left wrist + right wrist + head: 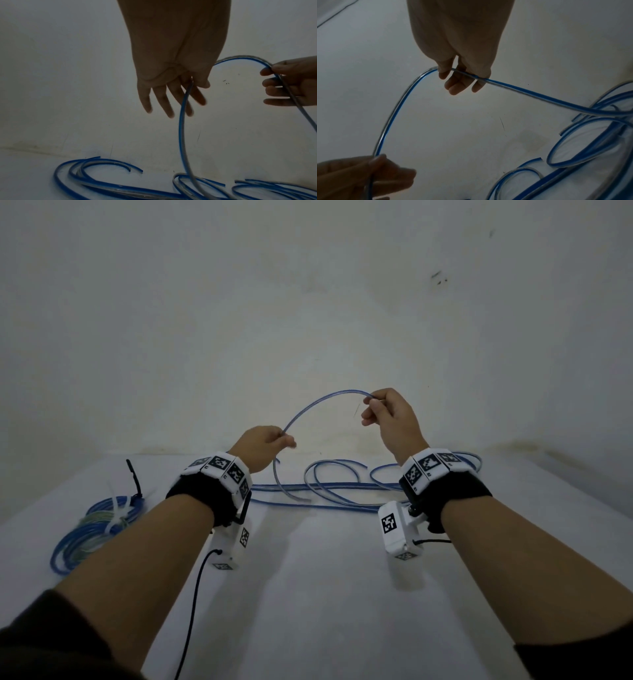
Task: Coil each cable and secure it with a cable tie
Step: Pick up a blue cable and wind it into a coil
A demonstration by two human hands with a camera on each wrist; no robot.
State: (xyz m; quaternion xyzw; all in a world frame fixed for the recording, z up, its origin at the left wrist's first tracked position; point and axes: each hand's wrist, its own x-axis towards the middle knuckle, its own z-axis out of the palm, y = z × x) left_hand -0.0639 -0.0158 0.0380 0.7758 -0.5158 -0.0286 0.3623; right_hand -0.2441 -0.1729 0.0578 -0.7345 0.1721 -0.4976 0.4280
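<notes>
A blue-and-clear cable (318,402) arcs in the air between my two hands above a white table (325,577). My left hand (286,440) pinches it between thumb and forefinger, the other fingers hanging straight in the left wrist view (171,94). My right hand (371,409), higher and to the right, pinches the cable (393,115) with thumb and curled fingers (453,86). From the left hand the cable (181,128) drops to loose loops (342,487) on the table by the wall. A coiled blue bundle (85,539) with a white cable tie (118,515) lies at the left.
A black cable tie (135,477) stands beside the tied bundle at the back left. A white wall (308,302) closes off the table's far edge. Black wires (195,594) hang from the wrist cameras over the near table.
</notes>
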